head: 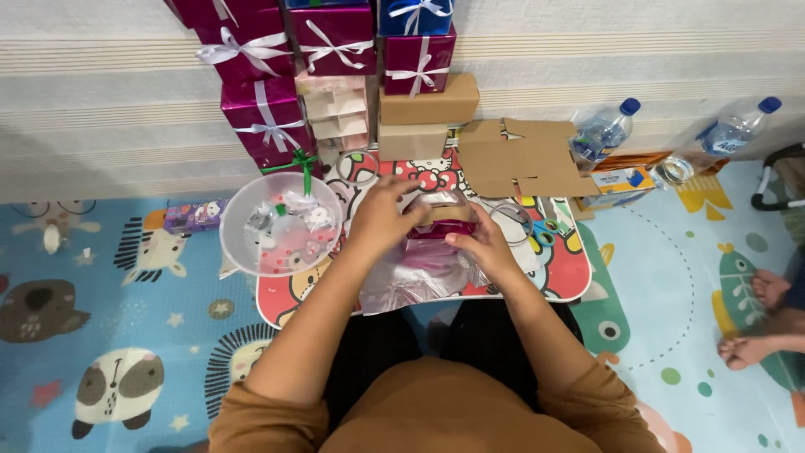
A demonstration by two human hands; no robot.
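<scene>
Both hands (436,231) around magenta box (440,225)

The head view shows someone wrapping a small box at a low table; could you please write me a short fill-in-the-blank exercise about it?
1. Both hands, left hand and right hand, hold a small box wrapped in shiny ____ foil.
2. The clear plastic bowl sits to the ____ of the hands.
3. Two plastic ____ lie against the wall at the right.
4. The scissors have ____ handles.

Missing words: magenta; left; bottles; blue
</scene>
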